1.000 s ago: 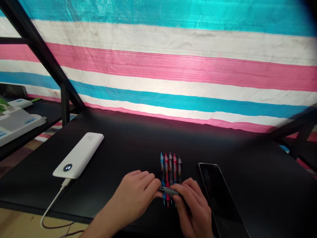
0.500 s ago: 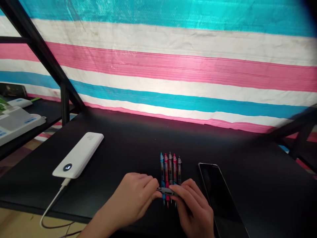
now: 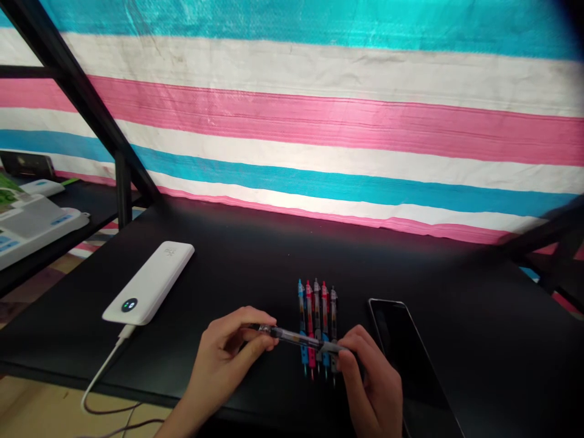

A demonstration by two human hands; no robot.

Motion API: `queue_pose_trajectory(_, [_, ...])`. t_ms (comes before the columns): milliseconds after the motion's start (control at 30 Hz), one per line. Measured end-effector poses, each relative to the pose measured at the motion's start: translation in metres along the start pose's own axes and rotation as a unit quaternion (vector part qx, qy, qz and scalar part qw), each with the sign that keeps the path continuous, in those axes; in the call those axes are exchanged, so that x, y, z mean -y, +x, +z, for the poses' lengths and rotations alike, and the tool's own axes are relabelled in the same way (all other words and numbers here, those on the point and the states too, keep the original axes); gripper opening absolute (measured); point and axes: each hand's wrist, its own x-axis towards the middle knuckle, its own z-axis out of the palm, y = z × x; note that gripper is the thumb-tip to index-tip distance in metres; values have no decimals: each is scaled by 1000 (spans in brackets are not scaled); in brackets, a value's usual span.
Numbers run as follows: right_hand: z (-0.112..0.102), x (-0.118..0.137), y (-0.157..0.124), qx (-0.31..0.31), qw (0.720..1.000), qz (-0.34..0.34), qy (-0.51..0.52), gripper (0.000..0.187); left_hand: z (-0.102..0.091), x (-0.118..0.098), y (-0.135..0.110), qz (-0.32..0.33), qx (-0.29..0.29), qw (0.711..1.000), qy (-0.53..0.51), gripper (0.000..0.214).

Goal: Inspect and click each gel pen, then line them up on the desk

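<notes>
Between my two hands a clear-barrelled pen (image 3: 296,338) with a grey grip lies almost level above the table. My left hand (image 3: 232,347) pinches its clip end with thumb and fingers. At the grey grip end, my right hand (image 3: 371,380) holds it between thumb and forefinger. Behind and partly under this pen, several click pens stand in a row on the tabletop, side by side: a blue one (image 3: 301,304), a red one (image 3: 309,304), a grey one (image 3: 317,304), another red-topped one (image 3: 325,304) and a dark one (image 3: 333,310). The held pen covers part of them.
A white power bank (image 3: 150,283) with a plugged-in cable (image 3: 103,365) lies on the left of the black table (image 3: 237,243). Close by my right hand is a dark phone (image 3: 410,359). A striped sheet (image 3: 319,121) hangs behind, with a black frame bar (image 3: 86,103) at left.
My left hand has moved left along the pen to its clip end, so more of the barrel shows. My right hand has shifted slightly right, still on the grip.
</notes>
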Motion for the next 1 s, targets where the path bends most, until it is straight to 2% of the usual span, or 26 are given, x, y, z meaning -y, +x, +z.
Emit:
queue_pose_trajectory(67, [0,0,0,5,1000,-5,4,25,2,3,-2,-2,-15,1000,-15,19])
queue_pose_trajectory(200, [1,2,0,-13,1000,-13,-3,5,7,8,-9,-43,-79,996,-29,11])
queue_pose_trajectory(300, [-1,6,1,-20,1000,6,4,22,10,8,-13,-72,-135,988,-33,5])
queue_pose_trajectory(400, [-3,10,3,20,998,43,52,38,10,8,-15,-58,-122,990,-39,3])
queue_pose_trajectory(467, [-4,11,4,23,996,62,63,41,10,8,-16,-49,-108,992,-45,3])
queue_pose_trajectory(633, [-3,6,2,-28,997,55,51,16,14,7,-20,-77,-160,983,-44,7])
queue_pose_trajectory(700, [-4,4,1,-27,997,60,46,21,15,7,-22,-83,-167,981,-52,10])
queue_pose_trajectory(833, [-6,5,2,29,993,93,63,37,17,7,-24,-86,-166,980,-64,12])
queue_pose_trajectory(933, [-6,7,2,-8,994,95,60,22,19,8,-24,-83,-178,979,-62,11])
queue_pose_trajectory(1000, [-7,7,2,-13,993,101,59,21,19,8,-24,-76,-184,978,-60,12])
